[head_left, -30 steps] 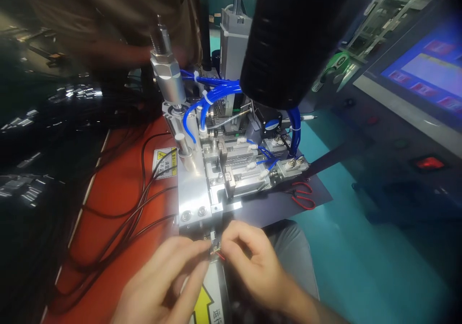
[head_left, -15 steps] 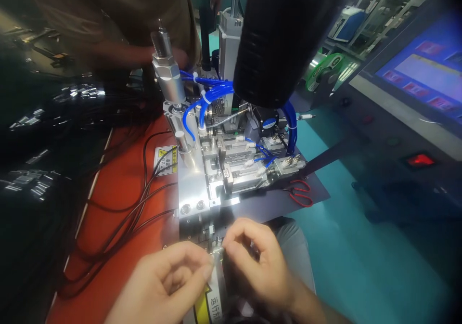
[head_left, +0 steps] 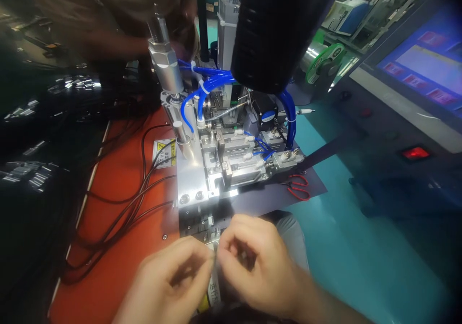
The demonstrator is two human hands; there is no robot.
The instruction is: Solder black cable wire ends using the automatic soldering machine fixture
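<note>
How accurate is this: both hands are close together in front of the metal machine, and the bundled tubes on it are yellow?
One thing is wrong: the bundled tubes are blue, not yellow, as the head view shows. The rest stands: the left hand and right hand are close together in front of the metal machine.

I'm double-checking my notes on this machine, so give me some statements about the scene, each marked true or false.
1. The left hand and right hand are close together. True.
2. Both hands are spread flat. False: both are curled.
3. The bundled tubes are yellow. False: the bundled tubes are blue.
4. Dark cables lie on the red surface. True.
5. The red-handled tool lies on the red surface. False: the red-handled tool lies on the dark surface.
</note>
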